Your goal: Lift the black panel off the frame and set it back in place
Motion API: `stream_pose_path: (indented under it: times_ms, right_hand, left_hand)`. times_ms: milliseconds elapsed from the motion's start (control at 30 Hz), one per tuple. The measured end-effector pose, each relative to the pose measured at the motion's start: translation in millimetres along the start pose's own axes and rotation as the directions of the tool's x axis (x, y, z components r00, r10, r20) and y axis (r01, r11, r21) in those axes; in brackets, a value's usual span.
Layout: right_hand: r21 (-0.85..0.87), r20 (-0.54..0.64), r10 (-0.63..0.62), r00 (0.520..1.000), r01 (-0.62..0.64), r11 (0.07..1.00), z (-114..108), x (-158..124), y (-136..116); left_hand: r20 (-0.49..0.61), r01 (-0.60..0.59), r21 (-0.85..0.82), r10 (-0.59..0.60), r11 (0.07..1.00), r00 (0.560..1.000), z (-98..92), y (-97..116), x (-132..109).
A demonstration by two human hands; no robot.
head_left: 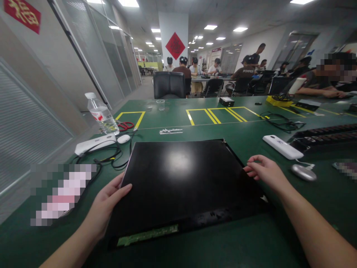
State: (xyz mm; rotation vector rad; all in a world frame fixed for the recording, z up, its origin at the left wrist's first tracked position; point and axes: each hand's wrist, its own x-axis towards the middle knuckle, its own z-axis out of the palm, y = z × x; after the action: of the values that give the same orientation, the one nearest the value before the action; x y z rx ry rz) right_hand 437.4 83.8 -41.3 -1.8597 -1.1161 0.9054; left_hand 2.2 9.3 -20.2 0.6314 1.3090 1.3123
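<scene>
A black LCD panel (181,182) lies in front of me, with a light reflected on its glossy face and a green circuit board strip (147,235) along its near edge. My left hand (107,195) grips its left edge, thumb on the face and fingers at the side, partly hidden. At the right edge, my right hand (263,169) has its fingers bent together with the tips against the rim. A small pale piece (264,199) shows at the panel's near right corner.
Left are a water bottle (102,113), red-handled scissors (126,126), a white device (96,144) and black cables (114,158). Right are a white power bank (283,147), a silver mouse-shaped object (303,172) and black strips (326,136). White scraps (170,131) lie beyond the panel. People sit farther back.
</scene>
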Motion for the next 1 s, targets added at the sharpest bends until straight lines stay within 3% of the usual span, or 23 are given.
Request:
stream_pose_path:
  times_ms: [500, 733, 1000]
  right_hand:
    - [-0.034, -0.006, -0.058, 0.998, 0.058, 0.998, 0.8, 2.5, 7.8]
    - [-0.050, -0.009, -0.066, 0.998, 0.066, 0.997, 1.0, 1.4, 7.3]
    - [0.006, -0.023, -0.050, 0.998, 0.050, 0.999, -0.3, 2.9, 7.5]
  left_hand:
    - [0.036, 0.073, 0.003, -0.073, 0.997, 0.997, -3.8, -0.2, 4.5]
    - [0.032, 0.063, 0.097, -0.066, 0.993, 0.997, -7.7, 0.3, 7.6]
    - [0.060, 0.054, 0.089, -0.059, 0.995, 0.996, -8.0, -0.3, 8.3]
